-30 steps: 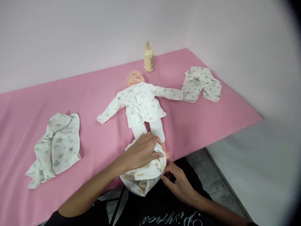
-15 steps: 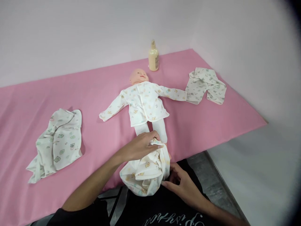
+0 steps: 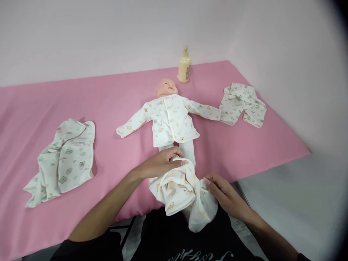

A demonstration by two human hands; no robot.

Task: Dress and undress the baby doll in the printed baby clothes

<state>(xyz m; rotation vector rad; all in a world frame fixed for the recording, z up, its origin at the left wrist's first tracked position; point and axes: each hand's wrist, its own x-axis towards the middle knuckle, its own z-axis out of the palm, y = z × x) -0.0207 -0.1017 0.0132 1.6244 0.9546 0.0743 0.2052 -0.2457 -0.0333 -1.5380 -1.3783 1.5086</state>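
Observation:
A baby doll point(image 3: 166, 88) lies on its back, wearing a white bear-print jacket point(image 3: 174, 119) with both sleeves spread. Its white-covered legs point(image 3: 187, 149) point toward me, and the feet are hidden behind cloth and my hand. Bunched white bear-print baby pants point(image 3: 176, 192) hang over the table's front edge at the doll's lower legs. My left hand point(image 3: 168, 159) pinches the upper edge of the pants, close to the legs. On the other side, my right hand point(image 3: 221, 192) is closed on a fold of the same pants, pulling it outward.
A cream pump bottle point(image 3: 185, 69) stands behind the doll's head, near the wall. Green-print baby pants point(image 3: 241, 105) lie at the right, touching the doll's sleeve end. A folded green-print garment point(image 3: 67, 159) rests at the left on the pink table cover point(image 3: 114, 98).
My right hand has risen and gripped the side of the pants, which now stretch out to the right. My left hand keeps its pinch on the upper edge. The view has shifted slightly.

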